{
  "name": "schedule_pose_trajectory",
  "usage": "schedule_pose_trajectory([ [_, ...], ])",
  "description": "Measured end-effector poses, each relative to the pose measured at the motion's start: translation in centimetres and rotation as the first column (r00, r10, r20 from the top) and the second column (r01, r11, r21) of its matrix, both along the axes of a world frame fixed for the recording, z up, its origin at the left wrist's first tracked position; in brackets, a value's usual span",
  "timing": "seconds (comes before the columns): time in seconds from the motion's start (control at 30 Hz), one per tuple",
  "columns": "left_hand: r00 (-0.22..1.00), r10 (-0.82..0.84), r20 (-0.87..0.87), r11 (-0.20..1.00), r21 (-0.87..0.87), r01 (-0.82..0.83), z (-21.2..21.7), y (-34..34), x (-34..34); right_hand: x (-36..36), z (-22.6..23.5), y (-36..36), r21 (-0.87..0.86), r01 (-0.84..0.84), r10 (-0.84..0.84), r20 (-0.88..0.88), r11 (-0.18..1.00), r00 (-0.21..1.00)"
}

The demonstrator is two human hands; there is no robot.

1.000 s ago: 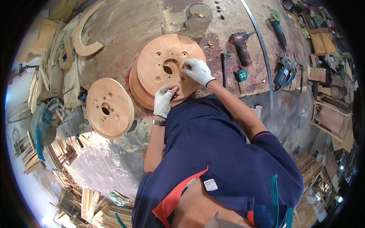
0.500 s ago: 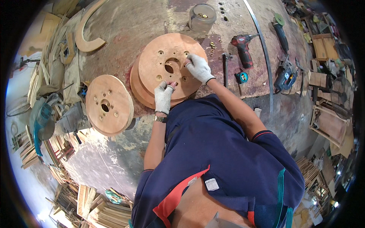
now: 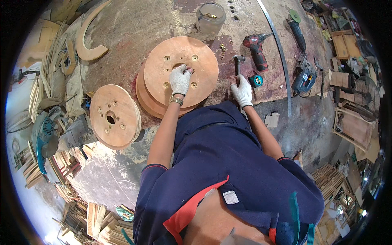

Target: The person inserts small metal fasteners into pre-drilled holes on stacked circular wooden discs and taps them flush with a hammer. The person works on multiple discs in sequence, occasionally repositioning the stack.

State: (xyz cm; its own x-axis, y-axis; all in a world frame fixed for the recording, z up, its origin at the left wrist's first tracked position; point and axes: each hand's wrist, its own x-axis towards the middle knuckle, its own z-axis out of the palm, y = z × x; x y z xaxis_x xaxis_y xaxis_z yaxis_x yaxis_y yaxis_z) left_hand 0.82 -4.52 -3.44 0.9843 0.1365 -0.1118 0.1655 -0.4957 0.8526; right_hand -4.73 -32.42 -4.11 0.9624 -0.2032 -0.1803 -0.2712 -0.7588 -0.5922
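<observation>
The upper plywood disc (image 3: 207, 63), pierced by a central hole (image 3: 177, 65) and four recessed holes set around it, is laid on a lower wooden disc (image 3: 141, 92) near the close edge of the desk (image 3: 122, 49).

A change is seen at both gloved hands. The left hand (image 3: 179, 81) has been shifted from the disc's near side to its middle, where the central hole is partly covered by it; its fingers are bent together, but whether a small part is pinched there cannot be told. The right hand (image 3: 242, 92) has been taken off the disc and carried to the hammer-like tool (image 3: 238, 65), around whose handle its fingers appear to be wrapped; whether the tool is lifted at all cannot be made out.

By this, the work is judged to have passed from two-handed handling of the disc to one hand on the wood and one on a tool.

Between disc and tool, small brass-coloured fittings (image 3: 222, 47) are scattered, with more held in a clear jar (image 3: 210, 25). Just beside the right hand a tape measure (image 3: 256, 81) is placed, and a cordless drill (image 3: 257, 51) is laid beyond it.
</observation>
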Motion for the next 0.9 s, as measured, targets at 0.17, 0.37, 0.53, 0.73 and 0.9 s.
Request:
schedule_pose_trajectory([
  [0.17, 0.992, -0.046, -0.116, 0.998, -0.053, 0.04, 0.7, 0.3, 0.1, -2.0, -0.4, -0.6, -0.167, 0.001, 0.002, 0.017, 0.986, 1.0],
  [0.37, 0.979, -0.2, -0.034, 0.98, 0.011, 0.2, 0.2, 1.5, 1.6, -2.0, -1.6, -0.4, -0.271, 0.02, -0.02, 0.002, 0.962, 1.0],
  [0.53, 0.964, -0.164, -0.209, 0.967, -0.228, 0.115, 0.2, 1.5, 2.1, 0.5, -1.4, -2.3, 0.003, 0.146, -0.145, -0.117, 0.989, 0.982],
  [0.73, 0.987, 0.133, 0.09, 0.966, 0.212, -0.149, 1.4, 1.6, 1.5, 0.2, 4.1, 0.9, 0.422, -0.023, -0.014, 0.084, 0.906, 0.996],
  [0.9, 0.917, 0.162, 0.364, 0.556, 0.734, -0.39, -0.7, 3.4, 1.0, -1.0, 6.4, 3.0, 0.284, -0.366, 0.41, -0.111, 0.886, 0.905],
])
